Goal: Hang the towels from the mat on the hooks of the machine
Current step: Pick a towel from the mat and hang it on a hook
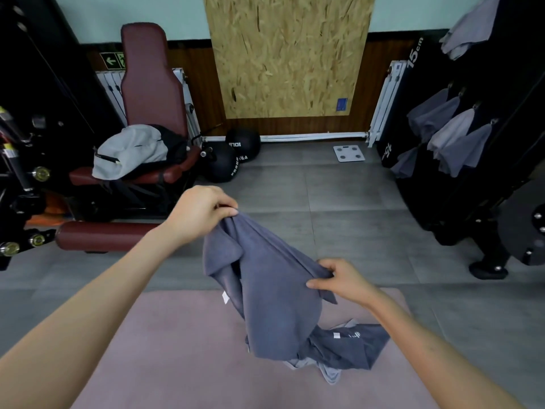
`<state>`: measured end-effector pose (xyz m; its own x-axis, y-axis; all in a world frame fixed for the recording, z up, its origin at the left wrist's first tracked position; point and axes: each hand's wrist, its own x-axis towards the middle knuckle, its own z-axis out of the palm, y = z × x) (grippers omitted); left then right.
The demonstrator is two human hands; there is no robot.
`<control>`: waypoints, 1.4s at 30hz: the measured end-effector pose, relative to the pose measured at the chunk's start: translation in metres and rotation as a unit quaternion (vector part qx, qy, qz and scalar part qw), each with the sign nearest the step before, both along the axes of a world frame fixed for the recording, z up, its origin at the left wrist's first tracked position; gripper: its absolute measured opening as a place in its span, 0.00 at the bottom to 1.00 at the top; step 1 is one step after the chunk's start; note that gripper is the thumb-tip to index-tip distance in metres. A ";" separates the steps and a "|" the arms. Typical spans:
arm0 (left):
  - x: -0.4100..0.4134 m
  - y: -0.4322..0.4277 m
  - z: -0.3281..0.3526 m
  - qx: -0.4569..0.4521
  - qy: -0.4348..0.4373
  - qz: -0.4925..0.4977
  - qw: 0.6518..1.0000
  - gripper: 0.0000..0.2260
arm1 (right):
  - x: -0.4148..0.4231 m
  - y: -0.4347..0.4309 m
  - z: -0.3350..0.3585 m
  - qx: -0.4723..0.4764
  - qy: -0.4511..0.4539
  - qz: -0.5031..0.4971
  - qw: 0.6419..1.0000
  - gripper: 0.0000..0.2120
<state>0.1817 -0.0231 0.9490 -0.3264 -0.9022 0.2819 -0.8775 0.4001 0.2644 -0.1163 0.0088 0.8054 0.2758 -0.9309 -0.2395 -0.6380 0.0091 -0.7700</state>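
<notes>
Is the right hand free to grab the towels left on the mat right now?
Probably not: both the right hand and left hand grip the lifted towel, which hangs over the pile on the mat. It must let go first.

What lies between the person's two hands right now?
In the head view, a dark grey towel spans the gap: the left hand pinches one part of its edge, the right hand another, and the rest hangs down toward the pink mat.

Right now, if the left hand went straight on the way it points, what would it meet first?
The left hand, gripping the dark towel, points forward and rightward. The way looks free over the floor, just right of the medicine balls, until probably the chipboard panel; depth is unclear.
</notes>
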 end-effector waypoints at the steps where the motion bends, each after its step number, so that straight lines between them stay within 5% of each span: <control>1: 0.004 -0.001 -0.003 -0.003 -0.006 0.016 1.000 0.05 | -0.002 0.000 0.005 -0.010 0.023 0.018 1.000 0.16; 6: 0.027 -0.007 -0.023 -0.010 0.001 0.124 0.992 0.05 | -0.019 -0.002 0.020 -0.092 0.242 0.053 0.964 0.13; 11: 0.048 -0.009 -0.037 0.025 -0.003 0.203 0.979 0.06 | -0.053 0.002 0.020 -0.060 0.302 0.036 0.951 0.09; 16: 0.046 -0.008 -0.049 0.101 0.011 0.236 0.966 0.07 | -0.056 0.009 0.029 -0.088 0.236 0.008 0.968 0.11; 20: 0.004 0.009 -0.052 0.141 0.017 0.110 0.984 0.13 | -0.017 0.009 0.053 -0.117 0.078 0.024 0.990 0.16; 25: -0.061 0.027 -0.055 0.231 0.107 -0.029 0.967 0.18 | 0.029 -0.004 0.084 -0.116 0.086 0.108 0.984 0.20; 29: -0.079 0.033 -0.060 0.281 0.197 -0.040 0.938 0.11 | 0.030 -0.010 0.105 -0.085 0.056 0.142 0.985 0.17; 32: -0.082 0.033 -0.064 0.281 0.231 -0.018 0.931 0.08 | 0.014 -0.004 0.107 -0.042 0.015 0.129 0.991 0.02; 34: -0.085 0.033 -0.066 0.270 0.239 -0.002 0.933 0.08 | -0.003 0.005 0.097 -0.022 -0.017 0.093 0.995 0.08; 42: -0.086 0.027 -0.063 0.279 0.253 0.003 0.927 0.04 | -0.051 0.037 0.048 -0.115 0.115 0.022 0.986 0.11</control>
<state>0.0957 0.0035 0.8858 -0.2741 -0.9551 -0.1125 -0.5868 0.0734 0.8064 -0.1678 0.0460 0.8533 0.2794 -0.9565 -0.0835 -0.7917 -0.1803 -0.5838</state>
